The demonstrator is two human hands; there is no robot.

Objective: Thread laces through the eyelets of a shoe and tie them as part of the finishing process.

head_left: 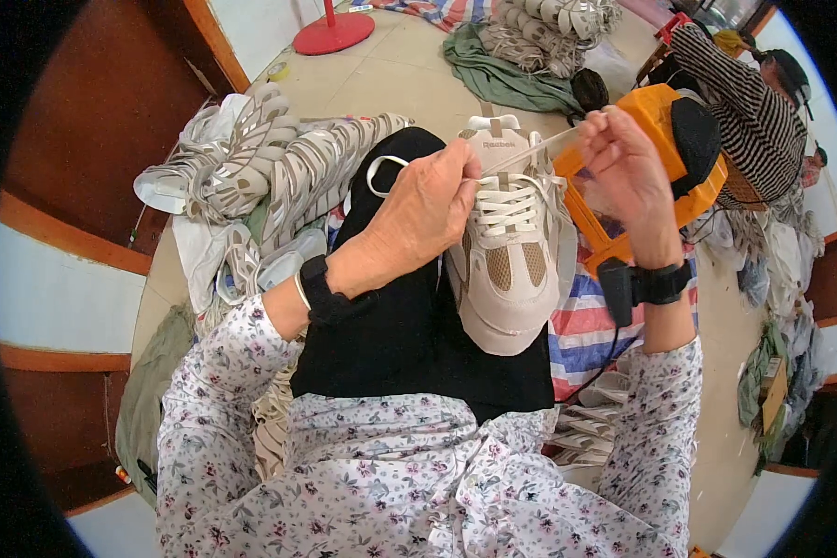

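Observation:
A cream and beige sneaker (510, 270) rests on my lap over black cloth, its toe pointing toward me. Cream shoelace (507, 209) crosses the front of it in rows. My left hand (428, 200) is closed at the shoe's upper left side, thumb and forefinger pinching the lace. From there a length of lace stretches up and right, above the tongue, to my right hand (623, 163), whose fingertips are closed on it. A loose loop of lace (381, 175) sticks out left of my left hand. The far end of the lace is hidden in my fingers.
Stacked shoe uppers (316, 172) lie on the floor at left, with more piled far off (553, 33). An orange frame (642, 153) with black padding stands close by my right hand. Beyond it sits a person in a striped top (744, 102). A red round base (335, 33) stands ahead.

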